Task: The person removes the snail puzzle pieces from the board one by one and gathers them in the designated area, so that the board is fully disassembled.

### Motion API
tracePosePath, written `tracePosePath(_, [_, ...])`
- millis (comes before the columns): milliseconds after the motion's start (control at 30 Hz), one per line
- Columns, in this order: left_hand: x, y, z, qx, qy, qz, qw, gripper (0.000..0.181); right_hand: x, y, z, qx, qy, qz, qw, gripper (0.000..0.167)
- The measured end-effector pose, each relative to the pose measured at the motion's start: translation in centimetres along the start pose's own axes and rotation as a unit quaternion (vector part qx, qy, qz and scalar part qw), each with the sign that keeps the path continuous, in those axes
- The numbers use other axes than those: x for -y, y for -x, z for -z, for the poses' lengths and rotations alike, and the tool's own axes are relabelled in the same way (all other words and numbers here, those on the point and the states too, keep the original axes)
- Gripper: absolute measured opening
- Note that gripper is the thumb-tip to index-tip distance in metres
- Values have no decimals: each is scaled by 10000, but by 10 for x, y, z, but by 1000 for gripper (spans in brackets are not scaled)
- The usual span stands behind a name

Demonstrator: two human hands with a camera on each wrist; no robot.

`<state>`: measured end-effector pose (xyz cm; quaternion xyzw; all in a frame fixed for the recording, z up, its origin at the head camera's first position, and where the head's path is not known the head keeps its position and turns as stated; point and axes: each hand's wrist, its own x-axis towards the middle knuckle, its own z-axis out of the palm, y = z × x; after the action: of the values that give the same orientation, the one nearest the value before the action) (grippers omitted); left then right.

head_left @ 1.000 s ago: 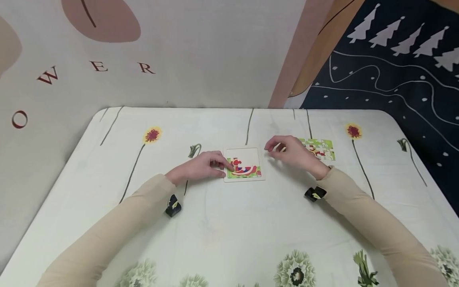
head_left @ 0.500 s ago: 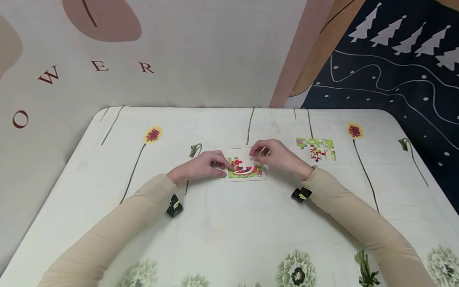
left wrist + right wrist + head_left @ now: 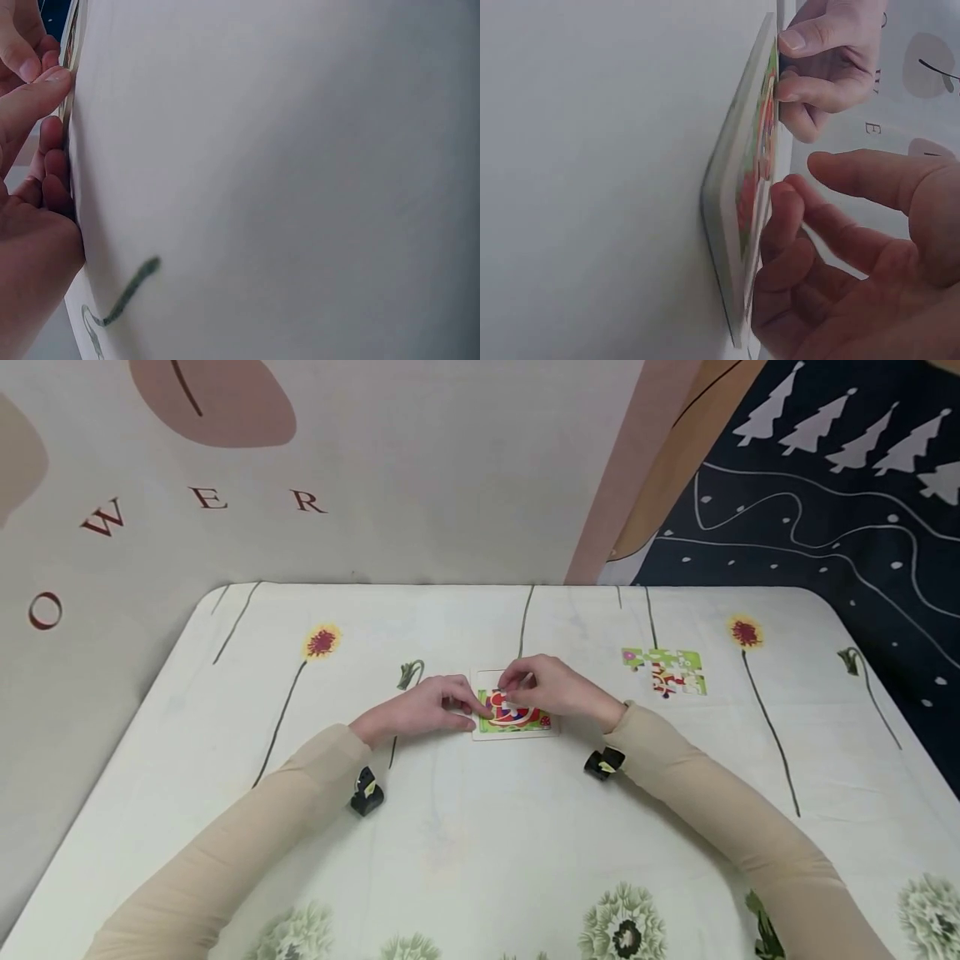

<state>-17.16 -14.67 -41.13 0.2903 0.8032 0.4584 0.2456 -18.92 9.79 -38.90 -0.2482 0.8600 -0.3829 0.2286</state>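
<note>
A small square puzzle board (image 3: pixel 517 736), with a red, blue and green picture in it, lies flat in mid-table. My left hand (image 3: pixel 420 706) rests at its left side, index fingertip on the picture; the right wrist view shows that hand (image 3: pixel 832 67) at the board's far end. From the right, my right hand (image 3: pixel 558 687) reaches over the upper part of the board (image 3: pixel 724 187), fingertips at the picture. In the right wrist view the thumb of my right hand (image 3: pixel 855 262) stands apart from the other fingers, and no piece shows between them; a piece under the fingertips may be hidden.
Several loose puzzle pieces (image 3: pixel 678 672) lie grouped to the right of the board, mostly green, with some red and white. A flower-printed white cloth (image 3: pixel 465 860) covers the table. A patterned wall hanging (image 3: pixel 450 485) stands behind the far edge.
My right hand has moved left from beside the loose pieces to over the board, uncovering a green piece with a pink flower. My left hand has stayed in place.
</note>
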Motion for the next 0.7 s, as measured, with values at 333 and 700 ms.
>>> tracePosePath(333, [0, 0, 1, -12, -96, -55, 9999, 22, 4, -5, -3, 77, 73, -289, 9995, 24])
tracePosePath(700, [-2, 0, 0, -12, -89, 44, 9999, 22, 4, -5, -5, 47, -179, -160, 9997, 17])
